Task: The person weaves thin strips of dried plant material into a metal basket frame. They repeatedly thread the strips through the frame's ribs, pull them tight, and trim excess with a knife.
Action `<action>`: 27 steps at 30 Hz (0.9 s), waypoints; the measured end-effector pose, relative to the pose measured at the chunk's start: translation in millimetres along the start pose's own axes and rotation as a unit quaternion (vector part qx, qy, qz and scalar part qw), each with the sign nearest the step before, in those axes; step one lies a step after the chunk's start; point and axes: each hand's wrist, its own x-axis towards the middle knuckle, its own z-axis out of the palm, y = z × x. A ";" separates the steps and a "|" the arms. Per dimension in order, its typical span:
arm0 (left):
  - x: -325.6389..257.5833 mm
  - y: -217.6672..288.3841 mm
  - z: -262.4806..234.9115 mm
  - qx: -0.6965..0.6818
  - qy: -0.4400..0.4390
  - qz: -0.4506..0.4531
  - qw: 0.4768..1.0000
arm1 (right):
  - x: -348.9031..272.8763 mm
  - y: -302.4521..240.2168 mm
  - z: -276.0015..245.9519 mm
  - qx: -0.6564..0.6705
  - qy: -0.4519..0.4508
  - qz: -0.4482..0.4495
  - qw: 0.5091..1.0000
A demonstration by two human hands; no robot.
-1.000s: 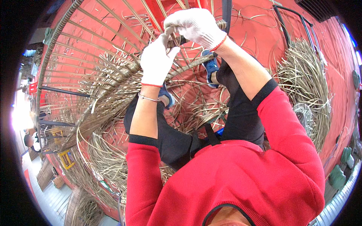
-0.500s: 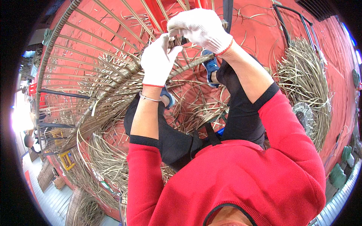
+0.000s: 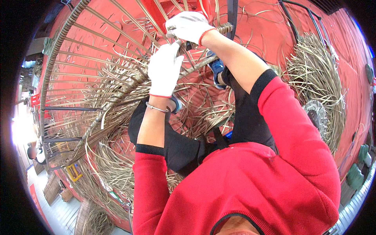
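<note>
Both my hands wear white gloves and work at a curved frame bar wrapped in rattan (image 3: 129,84). My right hand (image 3: 188,25) is closed on a thin rattan strand (image 3: 156,37) at the top, close to the wrapped end of the bar (image 3: 225,27). My left hand (image 3: 164,70) is just below it, fingers pointing up and pinching the same strand where the two gloves meet. Pale rattan spokes (image 3: 98,51) fan out to the left from the bar to a wrapped hoop (image 3: 49,74).
Loose rattan strands are heaped on the red floor below my knees (image 3: 207,105) and in a big pile at the right (image 3: 317,78). A dark upright bar (image 3: 232,11) stands beside my right hand. My blue shoe (image 3: 216,68) rests among the strands.
My right hand has shifted a little to the left along the bar, and my left hand has dropped slightly. Both stay closed on the strand.
</note>
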 end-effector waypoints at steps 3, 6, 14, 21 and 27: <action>3.5 -5.1 1.3 -0.016 0.007 0.010 1.000 | 0.6 -3.0 0.2 -0.050 -0.006 -0.003 0.999; 9.9 -13.4 -1.5 -0.012 -0.013 0.008 1.000 | -13.8 -11.1 -9.5 -0.163 0.093 -0.051 0.981; 35.2 -45.3 -3.1 -0.073 -0.032 0.047 0.996 | -121.5 -37.2 22.9 0.289 0.134 0.160 0.934; 34.7 -60.2 3.2 -0.042 -0.034 0.142 0.988 | -87.0 -26.9 88.0 0.222 0.162 0.217 0.937; 35.2 -69.9 11.3 -0.026 -0.059 0.140 0.988 | -82.3 -29.2 90.1 0.154 0.137 0.224 0.953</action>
